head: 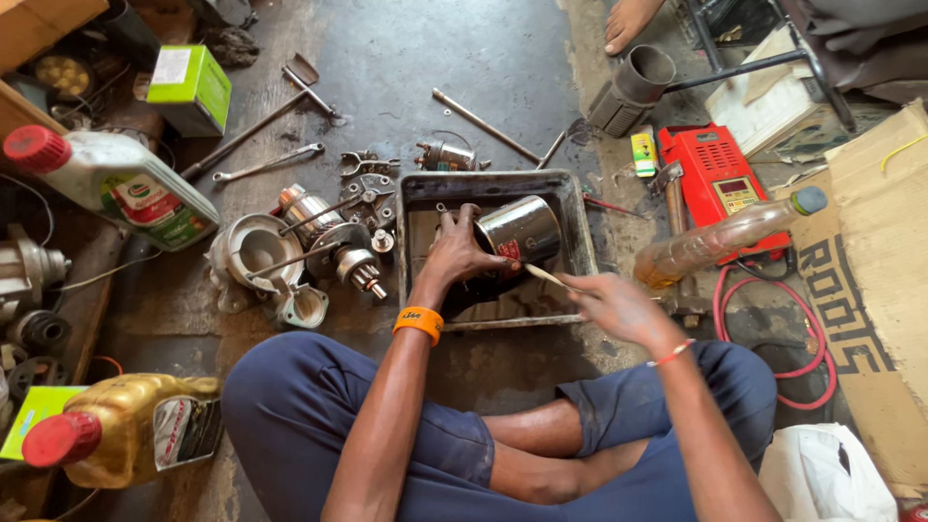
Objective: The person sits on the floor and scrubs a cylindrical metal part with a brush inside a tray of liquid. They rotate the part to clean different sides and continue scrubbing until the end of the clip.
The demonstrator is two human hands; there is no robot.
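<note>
Our left hand [459, 253] fingers grip the metal cylinder [517, 232] in the tray [580, 242], its long axis tilted, open end toward us; right hand [619, 307] fingers pinch a thin stick [546, 276].

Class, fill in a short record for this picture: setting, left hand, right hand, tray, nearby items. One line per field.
Setting: person sitting cross-legged on a grimy workshop floor
Left hand: grips a shiny metal cylinder housing; orange wristband on the wrist
Right hand: holds a thin brush pointed at the housing
Tray: dark metal, holds the housing
Nearby items: motor parts at left, spanner, red meter, plastic bottle, gold oil jug
</note>
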